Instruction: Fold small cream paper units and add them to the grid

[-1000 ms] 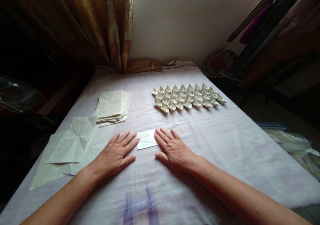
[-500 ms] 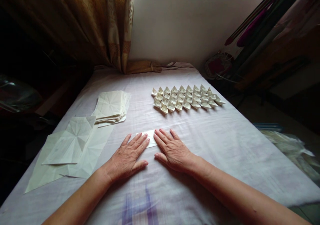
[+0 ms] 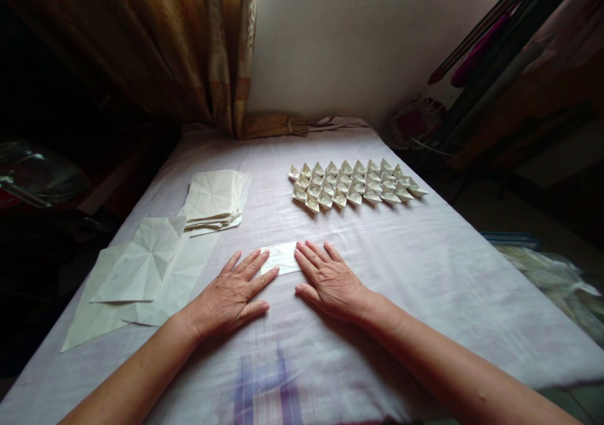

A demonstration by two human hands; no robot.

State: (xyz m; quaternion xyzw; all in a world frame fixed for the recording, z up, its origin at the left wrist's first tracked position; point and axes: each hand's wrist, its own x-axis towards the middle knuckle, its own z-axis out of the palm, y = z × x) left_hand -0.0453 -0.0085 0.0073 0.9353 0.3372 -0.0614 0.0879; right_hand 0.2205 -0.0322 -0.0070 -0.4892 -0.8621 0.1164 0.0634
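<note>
A small folded white paper [image 3: 282, 258] lies flat on the pale cloth-covered table [image 3: 425, 274]. My left hand [image 3: 231, 296] rests palm down with fingers stretched out, its fingertips on the paper's left part. My right hand [image 3: 329, 280] also lies flat and open, fingertips touching the paper's right edge. Neither hand grips anything.
Several small folded paper boats [image 3: 356, 183] stand in rows at the back right. A stack of creased square sheets [image 3: 214, 198] sits at the back left, with larger creased sheets [image 3: 141, 271] nearer the left edge. A curtain [image 3: 207, 48] hangs behind.
My left hand slid right over the paper, then drew back a little to the left, uncovering more of it. My right hand has stayed at the paper's right edge.
</note>
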